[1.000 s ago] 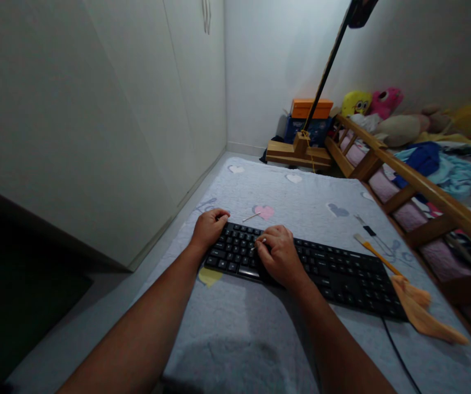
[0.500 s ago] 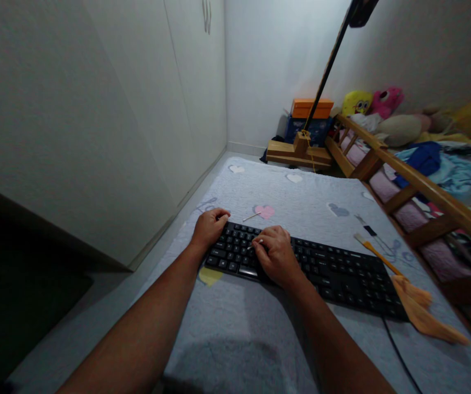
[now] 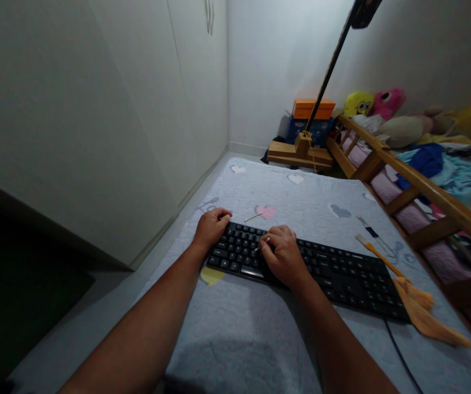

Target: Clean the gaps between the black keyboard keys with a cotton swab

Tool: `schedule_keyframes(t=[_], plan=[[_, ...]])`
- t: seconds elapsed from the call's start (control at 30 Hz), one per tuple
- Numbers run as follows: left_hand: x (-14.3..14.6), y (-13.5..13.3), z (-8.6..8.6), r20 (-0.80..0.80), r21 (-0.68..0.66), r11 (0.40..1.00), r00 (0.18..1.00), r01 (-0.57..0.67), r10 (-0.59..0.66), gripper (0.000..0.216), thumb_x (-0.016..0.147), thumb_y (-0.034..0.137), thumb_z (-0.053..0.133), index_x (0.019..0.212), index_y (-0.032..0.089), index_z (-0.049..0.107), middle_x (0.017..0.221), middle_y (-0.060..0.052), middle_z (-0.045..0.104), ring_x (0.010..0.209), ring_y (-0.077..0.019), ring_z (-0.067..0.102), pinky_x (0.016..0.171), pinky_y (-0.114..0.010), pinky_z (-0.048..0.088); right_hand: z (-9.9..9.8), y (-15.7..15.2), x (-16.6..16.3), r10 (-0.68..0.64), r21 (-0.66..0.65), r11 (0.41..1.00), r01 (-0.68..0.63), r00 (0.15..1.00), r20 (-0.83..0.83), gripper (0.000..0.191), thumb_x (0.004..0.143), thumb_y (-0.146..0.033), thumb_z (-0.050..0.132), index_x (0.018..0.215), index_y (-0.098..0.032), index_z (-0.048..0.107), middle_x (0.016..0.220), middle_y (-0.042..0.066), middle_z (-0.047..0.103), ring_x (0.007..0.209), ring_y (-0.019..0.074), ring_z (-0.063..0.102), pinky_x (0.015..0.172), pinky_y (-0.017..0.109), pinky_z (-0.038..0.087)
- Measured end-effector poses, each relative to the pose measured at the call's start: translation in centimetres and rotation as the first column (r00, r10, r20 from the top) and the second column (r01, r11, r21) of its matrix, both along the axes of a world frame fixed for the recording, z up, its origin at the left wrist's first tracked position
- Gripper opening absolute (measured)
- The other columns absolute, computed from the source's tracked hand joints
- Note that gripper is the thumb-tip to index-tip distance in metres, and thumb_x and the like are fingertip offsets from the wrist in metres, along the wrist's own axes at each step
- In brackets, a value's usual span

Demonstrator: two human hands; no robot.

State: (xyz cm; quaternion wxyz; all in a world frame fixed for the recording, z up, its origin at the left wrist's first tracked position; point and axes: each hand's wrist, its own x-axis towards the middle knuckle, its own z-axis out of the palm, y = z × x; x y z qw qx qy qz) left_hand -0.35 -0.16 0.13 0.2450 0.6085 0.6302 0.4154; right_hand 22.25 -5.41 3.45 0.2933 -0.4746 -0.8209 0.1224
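Note:
A black keyboard [image 3: 333, 271] lies across a grey blanket [image 3: 301, 202] with heart patterns. My left hand [image 3: 211, 228] is curled around the keyboard's left end, holding it. My right hand [image 3: 284, 256] rests on the keys left of centre and pinches a thin white cotton swab [image 3: 262, 244], whose tip touches the keys. A second cotton swab [image 3: 253, 217] lies on the blanket just beyond the keyboard, beside a pink heart.
An orange-handled brush [image 3: 377, 254] and an orange cloth [image 3: 424, 314] lie at the keyboard's right end, beside a small dark tool [image 3: 367, 228]. A wooden bed rail [image 3: 419, 186] borders the right. White cupboard doors [image 3: 116, 109] stand left. A wooden stand with a pole [image 3: 301, 150] stands beyond.
My right hand has shifted slightly along the keys with the swab. My left hand stays on the keyboard's end. The view has shifted a little.

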Motion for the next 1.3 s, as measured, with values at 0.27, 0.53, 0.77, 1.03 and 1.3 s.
schedule_keyframes(t=[0.27, 0.53, 0.77, 1.03, 1.3], plan=[[-0.12, 0.15, -0.28, -0.007, -0.006, 1.000, 1.000, 0.003, -0.003, 0.026, 0.080, 0.033, 0.054, 0.086, 0.019, 0.075, 0.093, -0.006, 0.078, 0.090, -0.0235, 0.069, 0.089, -0.035, 0.051, -0.56, 0.24, 0.15, -0.021, 0.035, 0.999, 0.021, 1.000, 0.005, 0.020, 0.094, -0.019, 0.054, 0.080, -0.021, 0.068, 0.085, 0.005, 0.067, 0.093, 0.0227, 0.053, 0.090, 0.040, 0.035], [-0.08, 0.14, -0.21, 0.004, 0.004, 1.000, 1.000, 0.003, -0.003, 0.025, 0.079, 0.032, 0.054, 0.086, 0.020, 0.075, 0.093, -0.006, 0.078, 0.090, -0.0234, 0.069, 0.089, -0.035, 0.051, -0.76, 0.28, 0.10, -0.046, 0.051, 0.998, 0.045, 0.999, 0.013, 0.019, 0.095, -0.019, 0.055, 0.083, -0.021, 0.070, 0.087, 0.006, 0.068, 0.094, 0.0236, 0.052, 0.091, 0.041, 0.035], [-0.05, 0.14, -0.21, -0.005, -0.006, 1.000, 1.000, -0.001, 0.001, 0.026, 0.080, 0.032, 0.054, 0.086, 0.019, 0.075, 0.091, -0.006, 0.077, 0.088, -0.0234, 0.069, 0.086, -0.035, 0.051, -0.45, 0.11, 0.01, -0.025, 0.033, 0.999, 0.024, 1.000, 0.014, 0.021, 0.094, -0.019, 0.054, 0.079, -0.020, 0.068, 0.085, 0.005, 0.067, 0.094, 0.0232, 0.052, 0.091, 0.041, 0.035], [-0.06, 0.10, -0.17, 0.003, -0.006, 1.000, 1.000, 0.003, -0.003, 0.026, 0.080, 0.033, 0.054, 0.087, 0.018, 0.075, 0.092, -0.006, 0.077, 0.089, -0.0237, 0.069, 0.088, -0.035, 0.051, -0.17, -0.01, -0.08, -0.010, 0.034, 0.999, 0.010, 1.000, 0.005, 0.021, 0.092, -0.018, 0.054, 0.074, -0.020, 0.066, 0.082, 0.005, 0.066, 0.090, 0.0218, 0.053, 0.090, 0.039, 0.035], [-0.02, 0.15, -0.20, -0.004, -0.003, 1.000, 1.000, 0.010, -0.010, 0.028, 0.080, 0.033, 0.053, 0.088, 0.018, 0.075, 0.094, -0.007, 0.077, 0.090, -0.0240, 0.069, 0.089, -0.036, 0.051, -0.54, 0.23, 0.05, -0.036, 0.071, 0.997, 0.037, 0.999, -0.006, 0.020, 0.093, -0.018, 0.054, 0.080, -0.020, 0.068, 0.084, 0.005, 0.066, 0.092, 0.0221, 0.053, 0.090, 0.039, 0.035]])
